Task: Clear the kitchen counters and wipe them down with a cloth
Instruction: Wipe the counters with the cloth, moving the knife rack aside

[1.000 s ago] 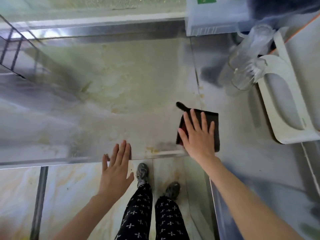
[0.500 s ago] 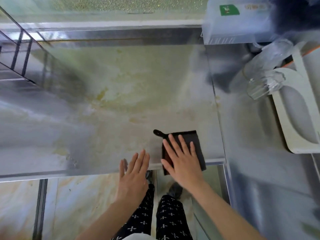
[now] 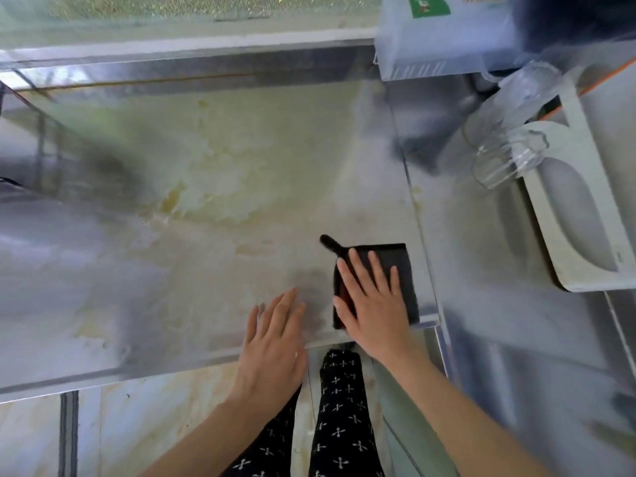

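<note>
- The right hand point(image 3: 373, 304) lies flat on a dark folded cloth point(image 3: 399, 263), a little right of the frame's centre. Its fingers are straight and slightly spread, pressing down on the fabric rather than curling round it.
- The cloth sits on the counter point(image 3: 206, 208) right at its near edge, beside the seam where the next metal surface begins. A small dark tab sticks out from its upper left corner, and a reddish strip shows at its left edge beside the fingers.
- The left hand point(image 3: 275, 335) rests palm down on the counter's near edge, just left of the cloth and not touching it. Its fingers are straight and close together.
- The counter fills the middle and left of the frame, with yellowish stains point(image 3: 192, 197) across its centre.
- At the upper right, clear glass jars point(image 3: 509, 139) stand next to a white tray point(image 3: 592, 235) that runs down the right side.
- A pale box with a green label point(image 3: 430, 39) stands at the top right.
- Legs in black patterned trousers point(image 3: 340, 414) show at the bottom centre, above a pale tiled floor point(image 3: 155, 425).
</note>
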Demonstrator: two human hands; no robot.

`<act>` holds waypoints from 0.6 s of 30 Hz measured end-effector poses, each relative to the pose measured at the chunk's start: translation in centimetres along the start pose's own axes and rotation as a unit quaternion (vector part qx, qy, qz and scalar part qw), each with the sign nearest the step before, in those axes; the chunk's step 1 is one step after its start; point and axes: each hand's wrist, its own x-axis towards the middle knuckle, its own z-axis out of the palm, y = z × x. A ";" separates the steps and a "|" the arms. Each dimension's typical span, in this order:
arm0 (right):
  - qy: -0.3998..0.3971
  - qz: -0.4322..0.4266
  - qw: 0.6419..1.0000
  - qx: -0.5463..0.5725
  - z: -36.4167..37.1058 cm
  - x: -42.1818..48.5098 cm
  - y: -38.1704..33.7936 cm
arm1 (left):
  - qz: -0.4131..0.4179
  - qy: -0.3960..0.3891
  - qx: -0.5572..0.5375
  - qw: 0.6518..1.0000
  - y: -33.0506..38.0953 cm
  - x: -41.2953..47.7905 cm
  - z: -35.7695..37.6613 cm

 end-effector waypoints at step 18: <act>0.033 0.000 0.997 0.069 -3.2 4.4 15.5 | 0.141 0.032 0.058 0.988 8.2 12.1 5.7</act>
